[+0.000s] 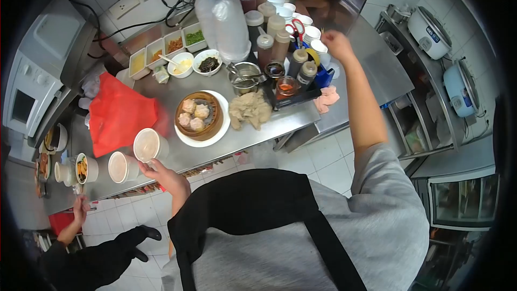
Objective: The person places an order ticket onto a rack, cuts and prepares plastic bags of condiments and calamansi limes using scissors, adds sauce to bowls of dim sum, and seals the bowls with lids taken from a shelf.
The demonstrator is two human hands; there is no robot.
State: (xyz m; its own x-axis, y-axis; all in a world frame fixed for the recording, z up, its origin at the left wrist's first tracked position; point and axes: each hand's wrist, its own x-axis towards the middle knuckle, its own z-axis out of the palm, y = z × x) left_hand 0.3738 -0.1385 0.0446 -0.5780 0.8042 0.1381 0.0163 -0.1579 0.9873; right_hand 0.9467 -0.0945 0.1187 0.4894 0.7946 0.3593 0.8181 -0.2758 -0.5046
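My left hand (161, 177) is at the counter's front edge, its fingers against the side of a round, lidded tub (151, 145). A second lidded tub (123, 167) stands just left of it. My right hand (338, 44) reaches to the far right, beside stacked white cups (312, 33) and red-handled scissors (295, 29); its fingers are bent together, and what they hold, if anything, is too small to name. Between my hands, a bamboo steamer with several dumplings (193, 115) rests on a white plate (223, 132), next to a crumpled beige cloth (250, 110).
A red bag (119, 113) lies left of the steamer. Sauce bottles (280, 46) crowd a black tray at the right. Topping containers (156, 53) line the back. A co-worker's hand (80, 209) is at the lower left, near a food bowl (82, 168).
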